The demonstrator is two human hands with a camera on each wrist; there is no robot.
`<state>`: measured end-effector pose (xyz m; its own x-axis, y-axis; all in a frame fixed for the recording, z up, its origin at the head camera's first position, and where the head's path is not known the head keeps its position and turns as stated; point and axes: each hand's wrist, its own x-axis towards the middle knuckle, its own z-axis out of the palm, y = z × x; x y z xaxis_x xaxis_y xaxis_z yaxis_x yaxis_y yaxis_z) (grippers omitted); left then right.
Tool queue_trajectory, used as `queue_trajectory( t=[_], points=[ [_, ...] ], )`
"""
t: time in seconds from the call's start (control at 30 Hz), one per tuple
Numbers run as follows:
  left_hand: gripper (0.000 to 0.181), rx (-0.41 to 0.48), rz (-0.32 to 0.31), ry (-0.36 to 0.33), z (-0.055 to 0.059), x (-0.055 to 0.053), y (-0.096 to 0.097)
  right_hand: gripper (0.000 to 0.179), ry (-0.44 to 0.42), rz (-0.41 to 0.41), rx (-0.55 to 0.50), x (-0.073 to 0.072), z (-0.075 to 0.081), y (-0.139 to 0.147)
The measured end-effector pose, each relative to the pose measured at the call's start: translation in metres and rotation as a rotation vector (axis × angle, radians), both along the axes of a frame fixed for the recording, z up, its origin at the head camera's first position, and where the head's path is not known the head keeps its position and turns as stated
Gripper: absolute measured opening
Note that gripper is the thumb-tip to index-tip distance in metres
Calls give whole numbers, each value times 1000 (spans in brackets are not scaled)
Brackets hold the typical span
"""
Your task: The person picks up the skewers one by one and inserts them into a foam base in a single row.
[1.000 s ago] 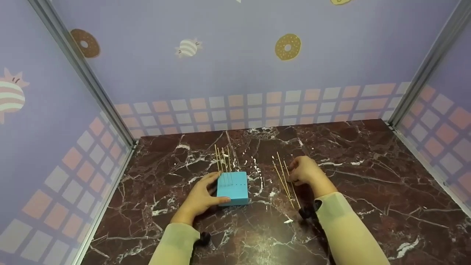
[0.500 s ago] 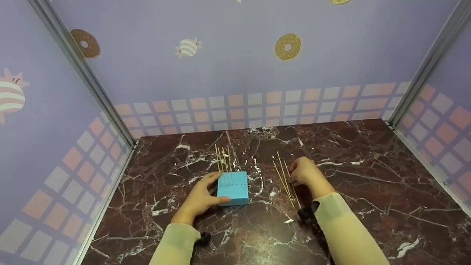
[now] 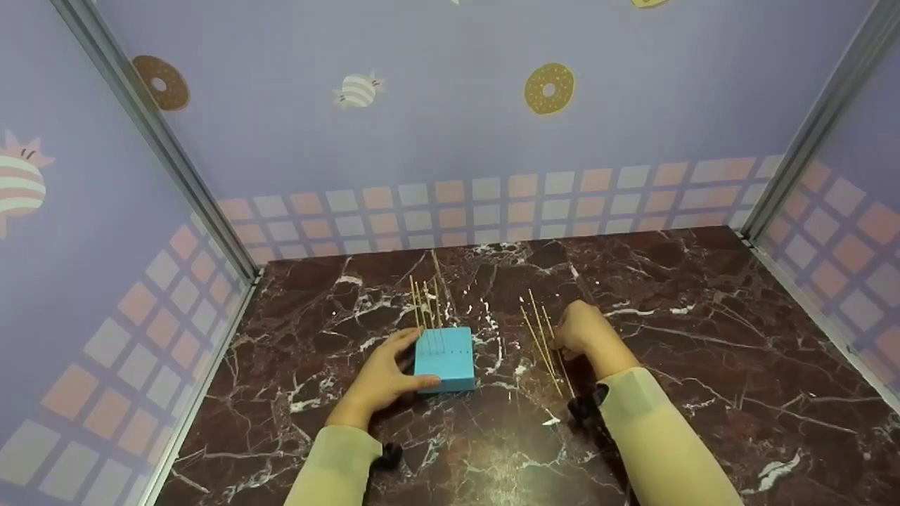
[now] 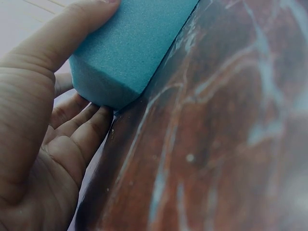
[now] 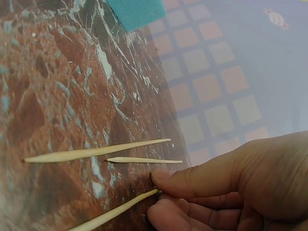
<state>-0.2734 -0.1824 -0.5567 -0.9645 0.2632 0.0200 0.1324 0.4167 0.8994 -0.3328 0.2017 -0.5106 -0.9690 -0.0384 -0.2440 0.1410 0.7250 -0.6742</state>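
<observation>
– Purple wall at back w/ donut + candy prints and pink/white squares; dark red marbled surface below. Head view: what's the L hand doing?
– Holding a blue block, approx. mid-surface: thumb at the near side, fingers round the left. Four thin sticks stand upright in it, w/ a row of small holes right of them.
– And the R hand?
– Off to the right, at three loose sticks lying close together on the surface, well apart from the block. Can't see its fingertips from here.
– L wrist view?
– Close-up: thumb pressed to one face of the block, other fingers behind its end, i.e. gripped.
– R wrist view?
– Thumb + fingers pinch the end of one stick. Two others lie just beside, not held. Block's corner shows up top, wall squares behind.
</observation>
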Motion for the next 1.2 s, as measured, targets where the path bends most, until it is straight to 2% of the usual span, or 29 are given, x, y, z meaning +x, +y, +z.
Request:
queue_trajectory(
  t=[0.17,0.43,0.63,0.83,0.97,1.07,1.2],
  points=[
    [114,-22,0,7,0,0,0,6,33,17,26,1,-1,0],
    [114,-20,6,9,-1,0,0,11,43,10,33,3,-2,0],
    [114,-46,11,26,0,0,0,25,43,28,106,4,2,-2],
    [111,-38,18,1,1,2,0,40,33,46,142,4,4,-4],
    [111,-55,22,10,2,2,0,49,40,53,178,3,4,-2],
    [111,-61,25,17,2,1,1,47,55,54,193,2,3,0],
    [111,-58,23,19,2,1,0,31,66,30,167,-1,2,4]
  ],
)
